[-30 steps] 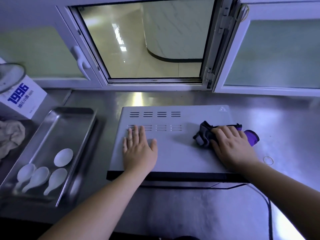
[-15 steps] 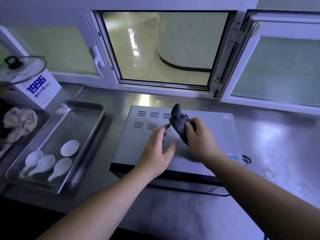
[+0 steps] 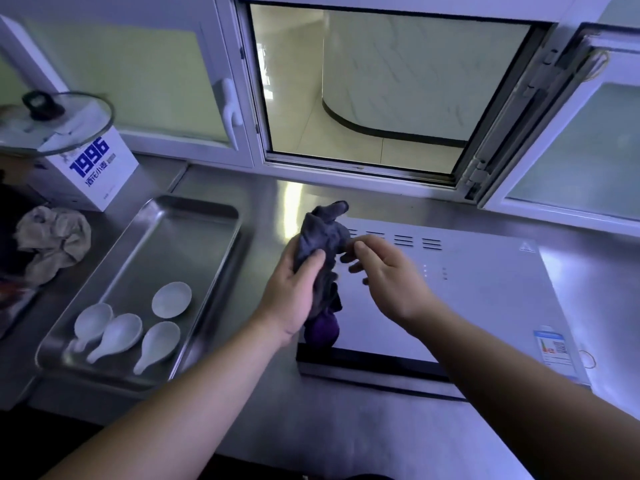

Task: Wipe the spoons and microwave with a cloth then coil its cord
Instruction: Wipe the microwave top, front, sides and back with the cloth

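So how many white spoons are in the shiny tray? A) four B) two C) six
A: four white spoons lie in the metal tray, three in a row near its front end and one just behind them.

Left hand (image 3: 294, 289) grips the cloth (image 3: 323, 233) upright over the microwave's (image 3: 467, 289) front-left corner, right hand (image 3: 391, 278) loose-fingered just beside it.

Commercial kitchen: steel counter (image 3: 346, 441), serving hatch (image 3: 381, 98), tray (image 3: 180, 251).
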